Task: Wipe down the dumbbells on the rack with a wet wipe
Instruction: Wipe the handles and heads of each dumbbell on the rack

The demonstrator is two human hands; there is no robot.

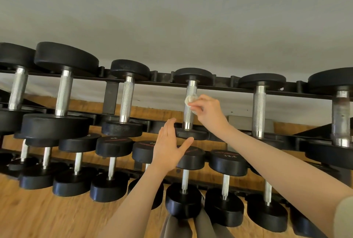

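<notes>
Big dumbbells [63,92] filled the rack's [225,84] upper tier at left, smaller ones [112,169] crowding the lower tier above the wood floor [34,211]. The left hand [170,144] hovered flat, fingers straight, before the middle dumbbell [190,103]. The right hand [207,111] pinched a balled wipe [189,100] against that dumbbell's handle.

"22.5" on a lower-tier dumbbell head [228,161], upside down, other numbers blurred
</notes>
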